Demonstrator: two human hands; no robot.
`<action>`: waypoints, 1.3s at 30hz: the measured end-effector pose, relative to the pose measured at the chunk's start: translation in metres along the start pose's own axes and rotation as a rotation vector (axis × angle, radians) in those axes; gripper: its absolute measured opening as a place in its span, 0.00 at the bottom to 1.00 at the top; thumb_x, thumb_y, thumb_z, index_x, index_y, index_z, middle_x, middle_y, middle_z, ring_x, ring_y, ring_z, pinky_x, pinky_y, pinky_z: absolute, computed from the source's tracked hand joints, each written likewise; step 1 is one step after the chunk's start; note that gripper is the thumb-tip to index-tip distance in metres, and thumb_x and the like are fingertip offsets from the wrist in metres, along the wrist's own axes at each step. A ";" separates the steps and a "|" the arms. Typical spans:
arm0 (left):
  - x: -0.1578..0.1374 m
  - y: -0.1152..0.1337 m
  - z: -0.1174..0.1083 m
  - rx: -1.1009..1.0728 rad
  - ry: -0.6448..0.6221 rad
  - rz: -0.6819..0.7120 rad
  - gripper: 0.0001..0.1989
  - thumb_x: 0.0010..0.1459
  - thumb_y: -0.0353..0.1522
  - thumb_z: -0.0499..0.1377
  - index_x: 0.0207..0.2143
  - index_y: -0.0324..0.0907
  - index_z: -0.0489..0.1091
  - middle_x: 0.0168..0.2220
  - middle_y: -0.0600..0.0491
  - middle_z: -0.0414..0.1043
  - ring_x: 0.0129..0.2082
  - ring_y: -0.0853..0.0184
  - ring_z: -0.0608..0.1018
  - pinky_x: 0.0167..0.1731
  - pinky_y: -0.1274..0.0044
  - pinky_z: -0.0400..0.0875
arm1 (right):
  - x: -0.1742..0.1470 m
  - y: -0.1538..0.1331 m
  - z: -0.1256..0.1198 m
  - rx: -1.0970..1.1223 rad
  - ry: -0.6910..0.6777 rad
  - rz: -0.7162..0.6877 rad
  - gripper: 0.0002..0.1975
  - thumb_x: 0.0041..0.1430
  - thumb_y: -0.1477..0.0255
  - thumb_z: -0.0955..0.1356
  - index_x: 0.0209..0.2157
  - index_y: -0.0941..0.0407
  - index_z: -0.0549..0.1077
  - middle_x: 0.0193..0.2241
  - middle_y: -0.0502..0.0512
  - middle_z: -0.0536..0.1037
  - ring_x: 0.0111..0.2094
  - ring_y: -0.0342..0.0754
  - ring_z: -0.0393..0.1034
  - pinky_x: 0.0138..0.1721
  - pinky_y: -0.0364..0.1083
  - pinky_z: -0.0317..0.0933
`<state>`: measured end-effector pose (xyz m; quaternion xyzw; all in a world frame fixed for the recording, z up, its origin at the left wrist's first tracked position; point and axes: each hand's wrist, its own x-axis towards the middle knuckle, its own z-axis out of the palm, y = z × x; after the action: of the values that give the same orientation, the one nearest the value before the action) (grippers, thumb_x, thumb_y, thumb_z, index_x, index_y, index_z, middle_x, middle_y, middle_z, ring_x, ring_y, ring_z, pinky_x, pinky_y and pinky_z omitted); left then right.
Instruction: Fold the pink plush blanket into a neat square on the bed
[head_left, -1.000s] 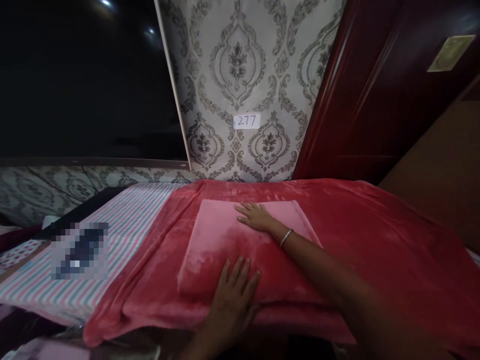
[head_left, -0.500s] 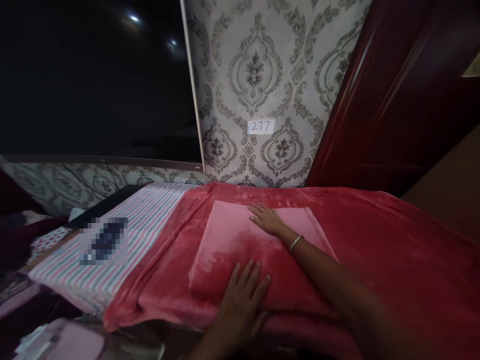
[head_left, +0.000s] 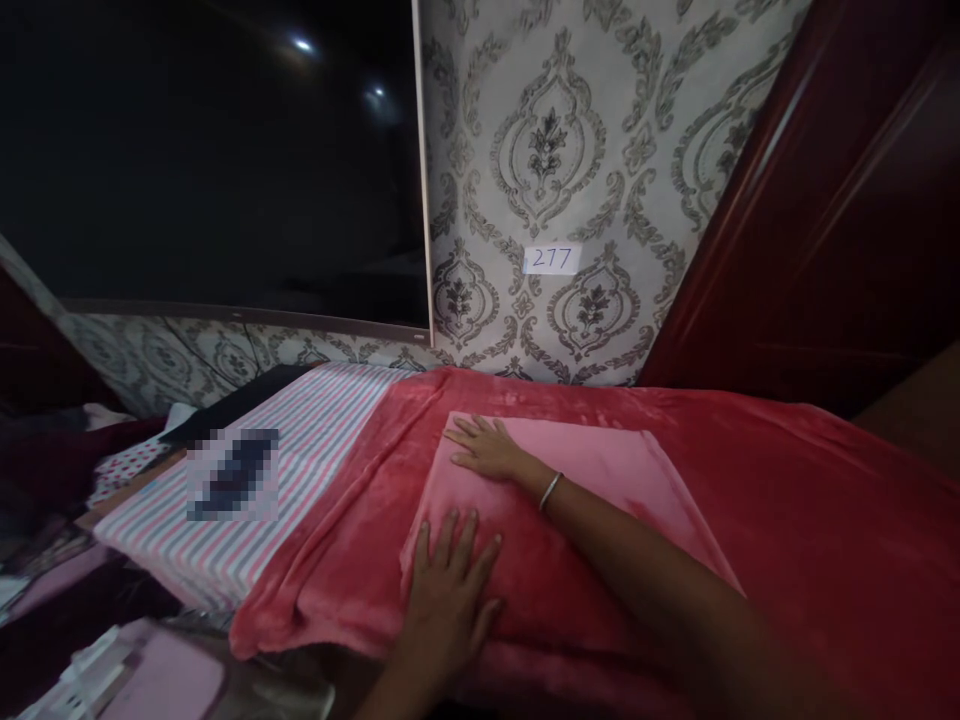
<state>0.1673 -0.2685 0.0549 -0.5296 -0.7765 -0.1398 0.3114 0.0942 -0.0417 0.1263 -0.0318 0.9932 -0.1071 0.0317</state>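
A: Which step is in hand?

B: Pressing or smoothing, by my judgement. A folded plush cloth (head_left: 581,470), pink shading into red, lies flat on the red blanket (head_left: 810,510). It sits right of the striped cloth (head_left: 330,430), a strip of blanket between the two. Whether folded cloth and blanket are one piece, cannot tell.

A: And the hands?

B: Left hand (head_left: 444,595) palm down, near side of the folded cloth, close to its left edge. Right hand (head_left: 486,448) at the far left corner, forearm slanting across the cloth. Fingers of both loosely spread, grasping nothing — contact only.

A: What would the next move call for?

B: Judgement again: even, light pressure with flat palms, as plush looks likely to ruck if pushed hard. To turn an edge, the fingers would have to curl beneath it. To work the right half, that forearm would need to come off it.

A: Counts, please.

B: Two hands. One folded cloth, one blanket, one striped cloth showing; layers underneath uncountable. One bracelet (head_left: 550,491), right wrist. One dark item (head_left: 233,476) on the stripes, masked by pixels. On the wall side — one black screen (head_left: 225,150), one card (head_left: 552,259) reading 277
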 end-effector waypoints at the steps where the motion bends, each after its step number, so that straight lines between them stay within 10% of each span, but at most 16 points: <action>1: -0.003 0.001 0.004 -0.005 0.000 -0.006 0.32 0.58 0.36 0.62 0.65 0.50 0.64 0.69 0.48 0.59 0.70 0.51 0.55 0.69 0.56 0.35 | 0.005 0.004 0.001 0.007 -0.008 0.012 0.33 0.70 0.48 0.56 0.71 0.43 0.52 0.74 0.51 0.43 0.73 0.64 0.35 0.67 0.71 0.33; 21: -0.002 -0.017 0.028 -0.041 0.105 0.066 0.33 0.59 0.34 0.58 0.67 0.49 0.61 0.66 0.46 0.65 0.71 0.51 0.56 0.70 0.54 0.40 | 0.019 0.018 -0.016 0.129 0.121 0.096 0.30 0.73 0.54 0.56 0.71 0.47 0.53 0.72 0.57 0.53 0.71 0.58 0.47 0.68 0.66 0.41; 25: 0.002 -0.017 0.026 -0.025 0.100 0.066 0.34 0.60 0.34 0.57 0.68 0.50 0.59 0.64 0.45 0.67 0.68 0.50 0.63 0.68 0.53 0.44 | -0.036 0.008 -0.030 0.105 0.158 0.093 0.31 0.72 0.53 0.58 0.71 0.47 0.52 0.72 0.60 0.50 0.72 0.59 0.42 0.69 0.66 0.41; 32: 0.015 -0.028 0.011 -0.056 0.029 0.098 0.27 0.64 0.35 0.52 0.65 0.50 0.64 0.62 0.47 0.70 0.61 0.51 0.71 0.62 0.53 0.60 | -0.225 0.032 -0.010 0.111 0.256 0.255 0.29 0.72 0.57 0.60 0.70 0.49 0.57 0.72 0.60 0.51 0.72 0.58 0.41 0.70 0.64 0.37; 39: 0.130 0.012 0.006 -0.397 -0.257 0.317 0.24 0.69 0.33 0.46 0.65 0.44 0.64 0.63 0.48 0.69 0.62 0.62 0.72 0.61 0.66 0.67 | -0.303 0.044 0.030 0.078 0.474 0.351 0.23 0.71 0.66 0.60 0.64 0.51 0.68 0.67 0.60 0.64 0.70 0.56 0.51 0.69 0.66 0.42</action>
<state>0.1447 -0.1643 0.1311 -0.7085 -0.6746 -0.1701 0.1185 0.3953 0.0163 0.1046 0.1676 0.9584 -0.1426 -0.1818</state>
